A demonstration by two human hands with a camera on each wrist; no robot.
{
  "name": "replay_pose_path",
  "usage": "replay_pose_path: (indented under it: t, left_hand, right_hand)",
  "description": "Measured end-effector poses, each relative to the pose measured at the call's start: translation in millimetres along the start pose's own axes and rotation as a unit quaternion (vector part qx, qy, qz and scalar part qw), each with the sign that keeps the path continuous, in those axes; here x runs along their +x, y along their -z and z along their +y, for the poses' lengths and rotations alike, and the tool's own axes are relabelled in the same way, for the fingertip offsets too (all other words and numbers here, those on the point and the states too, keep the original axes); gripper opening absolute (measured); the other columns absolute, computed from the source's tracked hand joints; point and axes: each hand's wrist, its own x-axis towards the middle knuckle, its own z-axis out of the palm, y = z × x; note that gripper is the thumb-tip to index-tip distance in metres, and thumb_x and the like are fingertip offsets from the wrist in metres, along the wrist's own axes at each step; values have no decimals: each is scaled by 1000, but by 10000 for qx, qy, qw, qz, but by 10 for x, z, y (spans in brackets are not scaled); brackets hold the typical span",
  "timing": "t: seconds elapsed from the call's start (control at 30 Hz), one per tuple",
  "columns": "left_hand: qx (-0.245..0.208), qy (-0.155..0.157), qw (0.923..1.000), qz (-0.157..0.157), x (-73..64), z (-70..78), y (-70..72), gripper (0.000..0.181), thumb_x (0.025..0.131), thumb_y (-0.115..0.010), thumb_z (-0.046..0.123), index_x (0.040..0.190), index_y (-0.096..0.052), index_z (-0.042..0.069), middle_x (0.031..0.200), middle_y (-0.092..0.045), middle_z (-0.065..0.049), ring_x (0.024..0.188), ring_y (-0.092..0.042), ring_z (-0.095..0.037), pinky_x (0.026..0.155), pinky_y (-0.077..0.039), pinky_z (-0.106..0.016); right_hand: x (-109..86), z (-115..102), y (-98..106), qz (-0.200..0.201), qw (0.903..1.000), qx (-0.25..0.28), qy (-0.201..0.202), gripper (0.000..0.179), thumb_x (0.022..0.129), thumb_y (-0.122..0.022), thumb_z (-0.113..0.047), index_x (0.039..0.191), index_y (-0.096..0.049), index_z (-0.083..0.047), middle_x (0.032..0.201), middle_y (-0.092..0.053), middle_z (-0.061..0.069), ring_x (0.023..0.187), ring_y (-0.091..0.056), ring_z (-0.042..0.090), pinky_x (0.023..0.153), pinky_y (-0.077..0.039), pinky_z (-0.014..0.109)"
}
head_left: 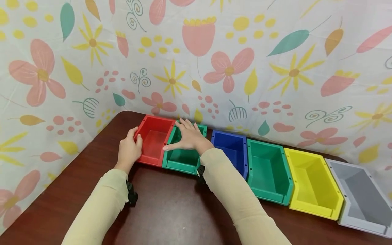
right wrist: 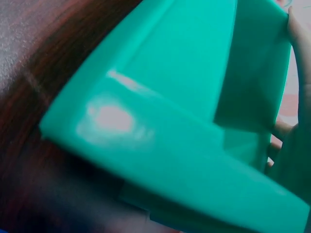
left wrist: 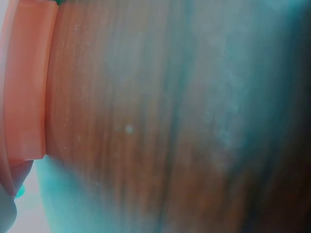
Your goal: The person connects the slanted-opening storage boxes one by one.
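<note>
- The left hand (head_left: 130,149) was at the left side of the red bin (head_left: 153,141), its fingers touching that side near the rim, thumb and fingers only narrowly apart; whether they pinched the rim could not be told.
- The right hand (head_left: 188,136) was spread wide over the left green bin (head_left: 183,156), thumb out towards the red bin and the other fingers at the far rim.
- The red bin stood at the left end of the row, on the table (head_left: 165,207), with the left green bin just beside it on the right.
- Further right came a blue bin (head_left: 226,146), partly hidden by the right sleeve (head_left: 232,190), then a second green bin (head_left: 266,170), a yellow bin (head_left: 312,180) and a grey bin (head_left: 358,190).
- At the far edge of the table hung a white cloth (head_left: 199,37) printed with flowers and leaves.
- A dark device (head_left: 131,194) sat at the left wrist.
</note>
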Motion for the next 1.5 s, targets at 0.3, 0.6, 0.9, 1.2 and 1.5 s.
replay_pose_path:
  t: [0.3, 0.6, 0.9, 1.2, 1.5]
  left_hand:
    - [57, -19, 10000, 66, -5, -4, -2, 46, 98, -44, 23, 141, -41, 9, 121, -60, -26, 97, -62, -41, 90, -48, -54]
    - [87, -44, 9999, 62, -12, -30, -24, 46, 97, -44, 22, 141, -41, 8, 121, -60, -27, 97, -62, -42, 90, -48, -54]
    - [614, -19, 9981, -52, 27, 54, 42, 48, 98, -42, 26, 143, -40, 10, 126, -57, -24, 104, -58, -42, 90, -47, -57]
    - [977, -903, 9900, 475, 91, 362, 74, 46, 91, -51, 24, 130, -53, 1, 138, -46, -21, 128, -38, -39, 102, -35, -59]
    - [516, -1172, 9884, -820, 143, 701, 1, 52, 94, -50, 33, 137, -47, 4, 142, -44, -16, 132, -38, -35, 107, -35, -52]
  right_hand:
    - [-41, -10, -41, 47, 10000, -40, 12, 120, 58, -50, -90, 154, -8, -29, 161, 0, -3, 148, 5, 21, 118, 3, 50]
    - [-31, 20, -92, 141, 9998, -117, 124, 119, 60, -48, -90, 154, -9, -27, 161, -1, -1, 148, 4, 21, 118, 3, 50]
    - [-30, 56, 49, 325, 9974, 577, 278, 107, 68, -51, -82, 153, -20, -24, 160, -12, 3, 148, -5, 24, 117, -7, 52]
    - [-322, 312, 424, 403, 9900, 1347, 76, 84, 85, -48, -68, 151, -25, -22, 155, -28, 3, 140, -31, 24, 111, -31, 48]
    - [-591, 513, 579, 360, 9824, 1831, 30, 70, 94, -38, -58, 149, -29, -16, 152, -35, 6, 137, -38, 26, 108, -36, 46]
